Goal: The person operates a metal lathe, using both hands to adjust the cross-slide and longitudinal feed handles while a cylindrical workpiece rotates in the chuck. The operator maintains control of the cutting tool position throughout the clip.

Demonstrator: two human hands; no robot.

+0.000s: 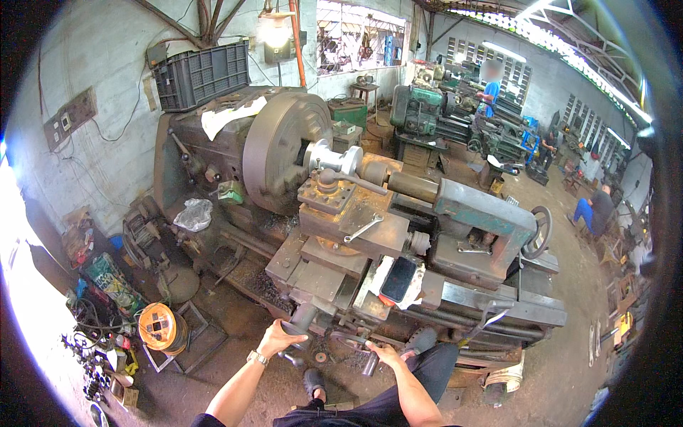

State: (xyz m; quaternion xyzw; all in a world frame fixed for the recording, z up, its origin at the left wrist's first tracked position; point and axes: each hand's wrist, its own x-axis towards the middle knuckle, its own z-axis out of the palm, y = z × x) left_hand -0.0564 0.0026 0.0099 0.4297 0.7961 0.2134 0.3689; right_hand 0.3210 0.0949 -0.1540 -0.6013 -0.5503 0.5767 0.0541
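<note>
Two hands [277,339] [386,355] on handles [370,365], lathe edge [491,296], floor (alongside) [569,274]

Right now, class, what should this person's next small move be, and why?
Probably a slight, careful turn of the grey handle: the right hand is at it, the left hand is at another control, and the tool post stands close to the shiny workpiece.

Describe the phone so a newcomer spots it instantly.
Start at the big lathe in front of the person, then look on it just beyond the right hand. A crumpled white sheet lies there, with the phone on top. Its dark, flat rectangle sets it apart from the slim metal spanner nearby.
</note>
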